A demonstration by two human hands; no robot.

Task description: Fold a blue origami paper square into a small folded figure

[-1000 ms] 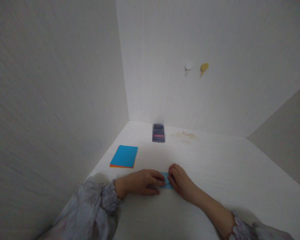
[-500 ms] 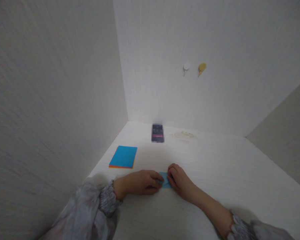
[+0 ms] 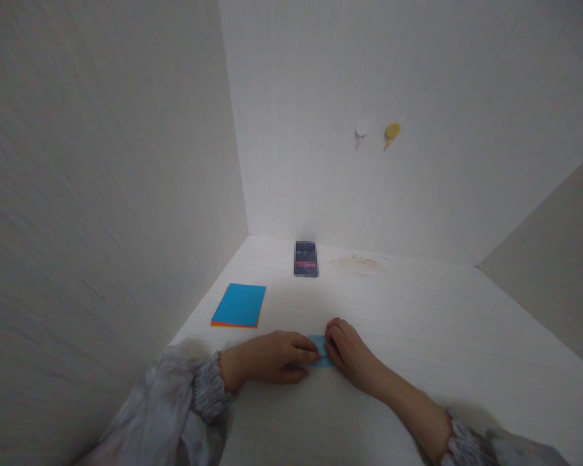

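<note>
A small folded piece of light blue paper lies on the white table between my hands. From the left, my left hand, with a ring on one finger, rests on the paper with its fingertips; its thumb is apart from the fingers and nearer to me. At the paper's right edge, my right hand has its fingers curled in and pressed together on the paper. The curled fingers hide that edge.
A stack of coloured paper, blue on top with orange below, lies at the left of the table. Near the back wall is a dark blurred phone-like object. A white hook and a yellow hook hang on the wall.
My left hand's fingertips have slid slightly to the right over the light blue paper, and its thumb has drawn back a little. My right hand has hardly moved.
</note>
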